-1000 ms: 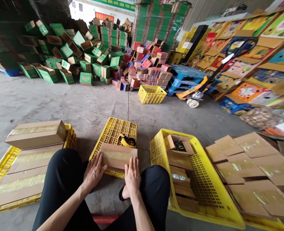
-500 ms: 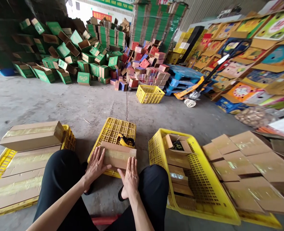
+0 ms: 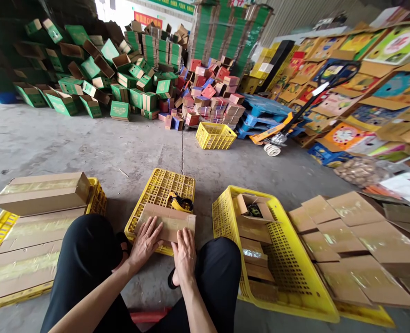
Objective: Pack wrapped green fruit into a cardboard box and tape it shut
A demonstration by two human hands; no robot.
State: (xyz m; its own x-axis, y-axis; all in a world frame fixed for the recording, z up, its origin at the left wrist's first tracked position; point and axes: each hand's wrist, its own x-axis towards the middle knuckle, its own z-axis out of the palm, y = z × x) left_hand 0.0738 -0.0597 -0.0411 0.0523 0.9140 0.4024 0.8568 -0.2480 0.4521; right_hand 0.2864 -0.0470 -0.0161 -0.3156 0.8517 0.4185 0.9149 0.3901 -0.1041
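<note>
In front of me a brown cardboard box (image 3: 173, 219) lies on an upturned yellow plastic crate (image 3: 156, 182). My left hand (image 3: 145, 238) rests flat on the box's top near its middle, fingers stretched. At its right near corner, my right hand (image 3: 184, 247) touches the box with fingers extended and close together. Neither hand grips it. Just behind the box, a yellow and black tape dispenser (image 3: 180, 201) sits on the crate.
Left of my knees, taped boxes (image 3: 45, 192) lie on a yellow crate. To the right stands a large yellow crate (image 3: 284, 240) containing several boxes, one open (image 3: 253, 209). Beyond it are more taped boxes (image 3: 361, 245). A pallet jack (image 3: 281, 132) and a small crate (image 3: 216, 136) stand farther off.
My left hand has slid right across the box top, nearer my right hand. My right hand has shifted slightly left and down. The box remains on the crate.
</note>
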